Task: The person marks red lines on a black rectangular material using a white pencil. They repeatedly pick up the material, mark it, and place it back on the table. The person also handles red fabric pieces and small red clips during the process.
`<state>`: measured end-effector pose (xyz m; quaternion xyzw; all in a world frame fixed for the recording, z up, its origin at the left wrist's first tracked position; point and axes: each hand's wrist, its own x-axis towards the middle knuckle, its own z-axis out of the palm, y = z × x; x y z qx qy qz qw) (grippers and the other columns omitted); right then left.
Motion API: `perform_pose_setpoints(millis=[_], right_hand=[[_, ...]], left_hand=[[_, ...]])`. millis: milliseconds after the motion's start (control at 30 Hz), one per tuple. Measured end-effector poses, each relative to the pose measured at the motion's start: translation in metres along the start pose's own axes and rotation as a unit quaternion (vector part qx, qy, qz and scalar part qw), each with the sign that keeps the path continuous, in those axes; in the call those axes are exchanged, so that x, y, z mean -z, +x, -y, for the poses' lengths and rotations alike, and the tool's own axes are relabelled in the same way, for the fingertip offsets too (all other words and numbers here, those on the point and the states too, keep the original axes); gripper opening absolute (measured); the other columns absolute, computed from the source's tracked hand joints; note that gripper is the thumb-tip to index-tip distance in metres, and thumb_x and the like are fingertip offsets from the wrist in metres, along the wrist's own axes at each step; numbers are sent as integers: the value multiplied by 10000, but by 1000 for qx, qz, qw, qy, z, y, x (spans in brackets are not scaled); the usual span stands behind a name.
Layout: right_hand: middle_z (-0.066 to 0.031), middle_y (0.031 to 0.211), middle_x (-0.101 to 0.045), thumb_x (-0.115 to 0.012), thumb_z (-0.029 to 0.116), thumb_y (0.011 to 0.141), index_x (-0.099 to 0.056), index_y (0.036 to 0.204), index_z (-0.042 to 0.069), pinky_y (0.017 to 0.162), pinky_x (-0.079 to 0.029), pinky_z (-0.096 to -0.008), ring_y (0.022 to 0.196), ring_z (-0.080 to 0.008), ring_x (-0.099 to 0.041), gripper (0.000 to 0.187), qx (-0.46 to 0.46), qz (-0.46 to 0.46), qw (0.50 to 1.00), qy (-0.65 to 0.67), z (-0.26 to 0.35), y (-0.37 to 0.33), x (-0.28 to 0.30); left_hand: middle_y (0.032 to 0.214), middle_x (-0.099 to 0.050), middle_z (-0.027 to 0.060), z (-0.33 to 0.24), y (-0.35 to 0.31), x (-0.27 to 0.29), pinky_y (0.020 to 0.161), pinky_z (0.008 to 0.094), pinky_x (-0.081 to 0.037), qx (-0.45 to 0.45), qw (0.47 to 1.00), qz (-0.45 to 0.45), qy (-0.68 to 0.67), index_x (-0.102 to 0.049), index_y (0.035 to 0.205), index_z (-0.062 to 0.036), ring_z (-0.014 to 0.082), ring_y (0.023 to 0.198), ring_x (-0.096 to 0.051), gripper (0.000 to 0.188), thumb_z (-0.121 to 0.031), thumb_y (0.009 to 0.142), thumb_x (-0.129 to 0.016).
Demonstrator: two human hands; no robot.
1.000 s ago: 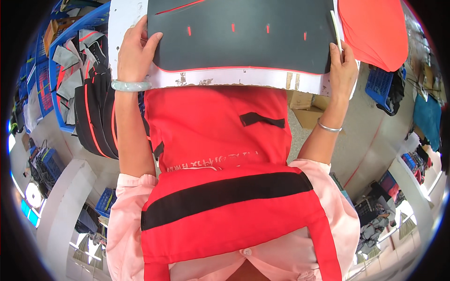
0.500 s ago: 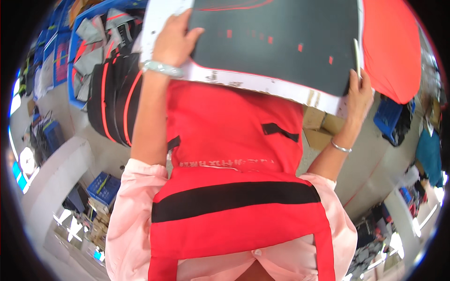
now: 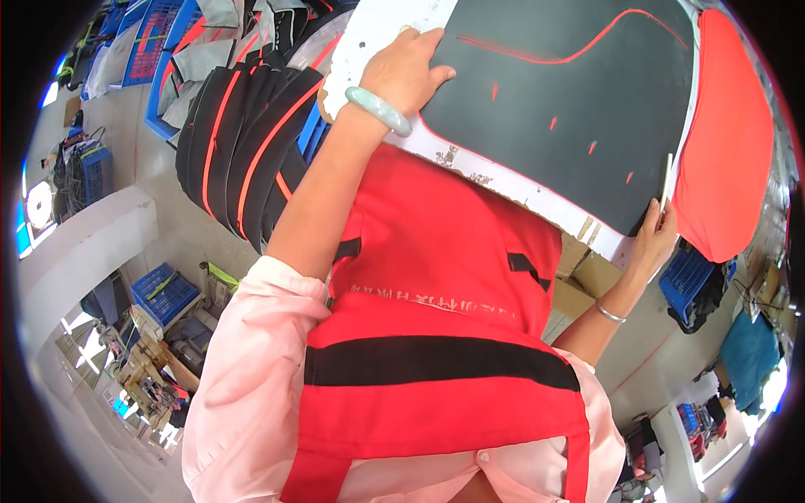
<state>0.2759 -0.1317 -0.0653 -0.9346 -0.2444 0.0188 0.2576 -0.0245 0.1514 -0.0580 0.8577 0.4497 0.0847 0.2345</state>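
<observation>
Your left fingers (image 3: 428, 71) lie spread flat on the black fabric panel (image 3: 570, 109); your left hand (image 3: 407, 75) presses it, gripping nothing. Right hand (image 3: 652, 239), fingers curled, pinches the white template board (image 3: 537, 197) edge, centre right. Panel: atop board, upper centre. Red fabric piece (image 3: 725, 142): upper right. Black-and-red bags (image 3: 247, 142): upper left.

Looking like a sewing workshop: cut black fabric panels with red trim (image 3: 243, 142) piling up, blue plastic crates (image 3: 165, 293) sitting on the concrete floor (image 3: 159, 193), sewing machine (image 3: 147, 387) standing nearby.
</observation>
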Motion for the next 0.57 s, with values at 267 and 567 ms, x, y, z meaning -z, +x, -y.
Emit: perform_pose_setpoints(millis=[267, 567], right_hand=[[-173, 1058, -631, -596, 194, 941, -611, 1163, -26, 802, -495, -350, 902, -284, -629, 313, 43, -23, 999, 0, 1, -4, -4], [-155, 1005, -613, -598, 150, 936, -619, 1167, 22, 751, -495, -352, 834, -262, -617, 265, 43, -36, 998, 7, 12, -7, 1]], left_hand=[[1076, -567, 205, -6, -10, 8, 822, 430, -492, 5, 1000, -7, -15, -504, 1321, -50, 387, 960, -591, 565, -255, 826, -686], [1068, -555, 202, -17, -6, 16, 822, 445, -489, 24, 999, 21, -7, -493, 1335, -57, 407, 953, -592, 586, -226, 818, -710]])
